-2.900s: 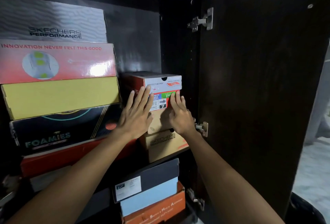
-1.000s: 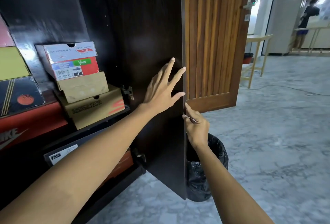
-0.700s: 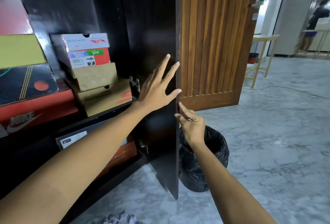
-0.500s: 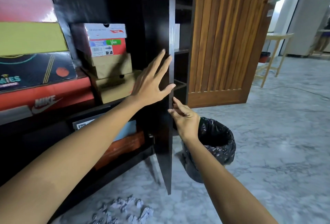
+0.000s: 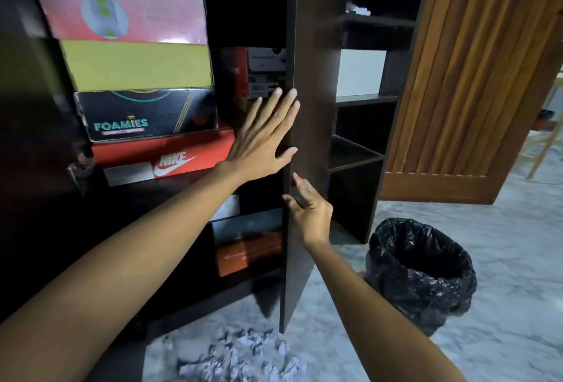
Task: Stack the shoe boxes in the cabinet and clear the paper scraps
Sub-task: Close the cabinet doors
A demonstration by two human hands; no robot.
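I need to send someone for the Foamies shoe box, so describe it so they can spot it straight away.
Look in the dark cabinet, at the tall stack of boxes on its left side. The Foamies box sits directly under the plain yellow box and directly on the red Nike box. It is the only black box there, with teal lettering.

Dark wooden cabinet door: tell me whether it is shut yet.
Not shut. The dark wooden cabinet door stands edge-on, with the stacked shoe boxes exposed beside it.
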